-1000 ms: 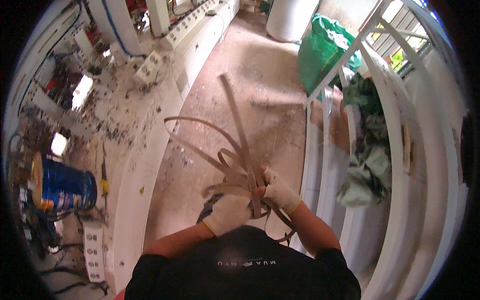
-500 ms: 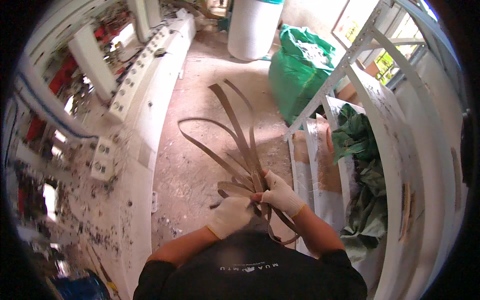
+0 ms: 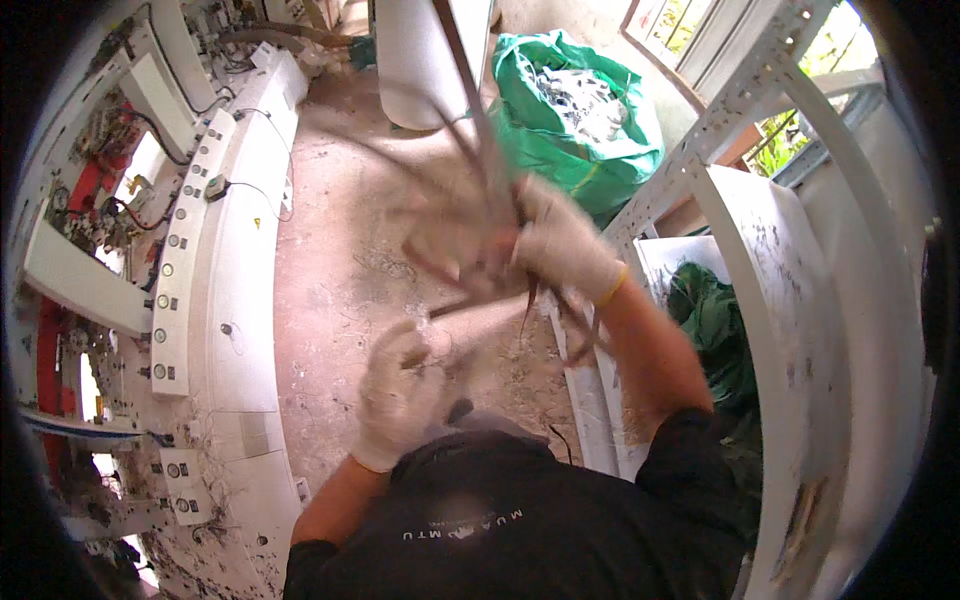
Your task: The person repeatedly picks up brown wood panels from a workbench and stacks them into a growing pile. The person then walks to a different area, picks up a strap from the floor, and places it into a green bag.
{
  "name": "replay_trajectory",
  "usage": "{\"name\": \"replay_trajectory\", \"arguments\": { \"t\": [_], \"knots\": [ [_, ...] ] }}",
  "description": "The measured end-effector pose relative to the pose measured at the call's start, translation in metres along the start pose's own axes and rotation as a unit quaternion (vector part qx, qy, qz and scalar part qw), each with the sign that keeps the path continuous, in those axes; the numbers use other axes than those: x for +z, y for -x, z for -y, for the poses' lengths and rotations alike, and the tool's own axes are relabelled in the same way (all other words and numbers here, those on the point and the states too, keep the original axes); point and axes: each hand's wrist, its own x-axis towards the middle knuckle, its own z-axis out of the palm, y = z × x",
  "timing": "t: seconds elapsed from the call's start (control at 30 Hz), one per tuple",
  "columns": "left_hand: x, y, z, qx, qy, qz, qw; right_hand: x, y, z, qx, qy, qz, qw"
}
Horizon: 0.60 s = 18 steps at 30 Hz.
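Note:
My right hand (image 3: pixel 565 248), in a white knit glove, is closed round a bundle of long, flat brown-grey straps (image 3: pixel 484 140). It is raised out in front of me, with strap ends reaching up and away and others looping or hanging below the fist. The straps are smeared by motion. My left hand (image 3: pixel 395 395), gloved the same way, is lower and nearer my body, apart from the bundle. Its fingers are too blurred to show whether they hold anything.
A green woven sack (image 3: pixel 640 125) filled with pale scraps stands ahead at the right, beside a white cylindrical bin (image 3: pixel 430 70). Along the left runs a machine with a white panel of round dials (image 3: pixel 170 270). A white metal frame (image 3: pixel 690 150) and dark green cloth (image 3: pixel 708 320) are at right.
My hands have parted. The right has lifted the straps up and away from me, while the left has dropped back toward the left. The view has shifted as well.

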Motion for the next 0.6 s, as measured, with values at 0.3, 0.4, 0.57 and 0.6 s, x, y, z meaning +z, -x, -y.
{"name": "replay_trajectory", "arguments": {
  "t": [0.3, 0.4, 0.57, 0.6],
  "knots": [
    [0.023, -0.13, 0.119, -0.066, -0.074, 0.081, 0.992, -0.232, -0.223, 0.117, -0.121, 0.088, -0.044, 0.988],
    [0.038, -0.182, 0.16, -0.051, -0.078, 0.099, 0.991, -0.292, -0.27, 0.117, -0.177, 0.087, -0.093, 0.976],
    [0.049, -0.287, 0.204, -0.031, -0.119, 0.113, 0.986, -0.379, -0.344, 0.085, -0.121, 0.286, -0.178, 0.934],
    [0.047, -0.304, 0.21, -0.028, -0.145, 0.127, 0.981, -0.393, -0.35, 0.07, -0.064, 0.356, -0.23, 0.903]
  ]
}}
